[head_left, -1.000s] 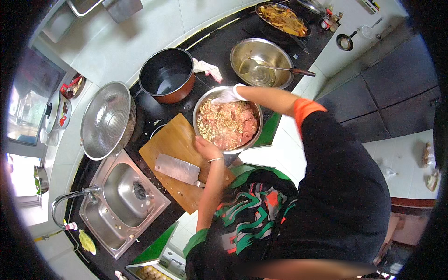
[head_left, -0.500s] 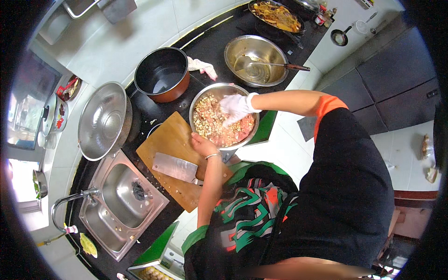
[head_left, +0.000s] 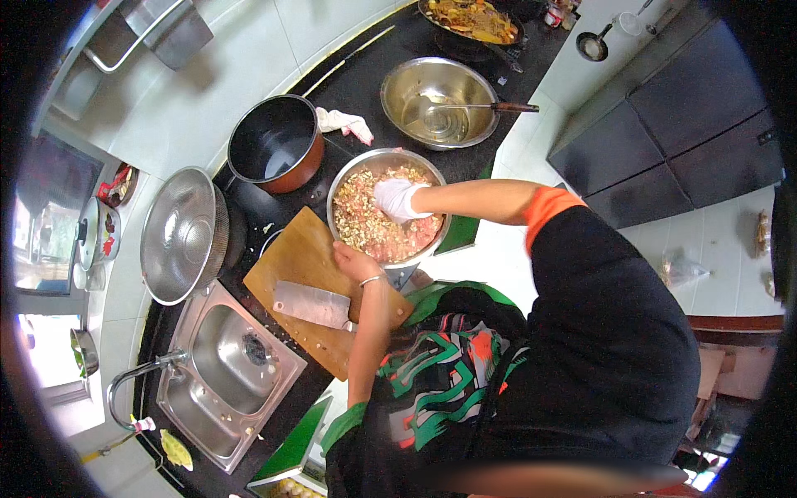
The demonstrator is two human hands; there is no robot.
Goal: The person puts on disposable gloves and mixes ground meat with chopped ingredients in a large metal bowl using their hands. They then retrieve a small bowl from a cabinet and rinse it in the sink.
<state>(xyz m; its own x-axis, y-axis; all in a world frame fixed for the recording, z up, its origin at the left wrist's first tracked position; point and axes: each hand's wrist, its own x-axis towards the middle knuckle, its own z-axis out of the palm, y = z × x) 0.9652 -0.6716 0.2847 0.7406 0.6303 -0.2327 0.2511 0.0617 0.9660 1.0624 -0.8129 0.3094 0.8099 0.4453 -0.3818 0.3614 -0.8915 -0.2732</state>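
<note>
A steel mixing bowl (head_left: 336, 228) holds pink minced meat (head_left: 398, 239) strewn with pale chopped bits. Into this mixture presses my right hand (head_left: 396, 200), in a white glove, its fingers sunk out of sight. My left hand (head_left: 357, 261) is bare and grips the bowl's near-left rim, fingers curled against it. Under my left wrist lies a wooden cutting board (head_left: 286, 257), reaching to the bowl's side. On the board rests a cleaver (head_left: 311, 305) with a broad blade, its handle partly hidden behind my left forearm.
Behind the bowl stand a dark-lined pot (head_left: 278, 145), a crumpled white glove (head_left: 345, 124) and a steel basin (head_left: 440, 83) with a ladle (head_left: 515, 107) across it. A colander (head_left: 178, 236) and double sink (head_left: 241, 332) are at left; a pan of food (head_left: 473, 21) sits far back.
My right hand has gone from lying spread over the mixture to pressing deeper into it, fingers now hidden. My left hand stays at the bowl's rim. The whole view has shifted slightly.
</note>
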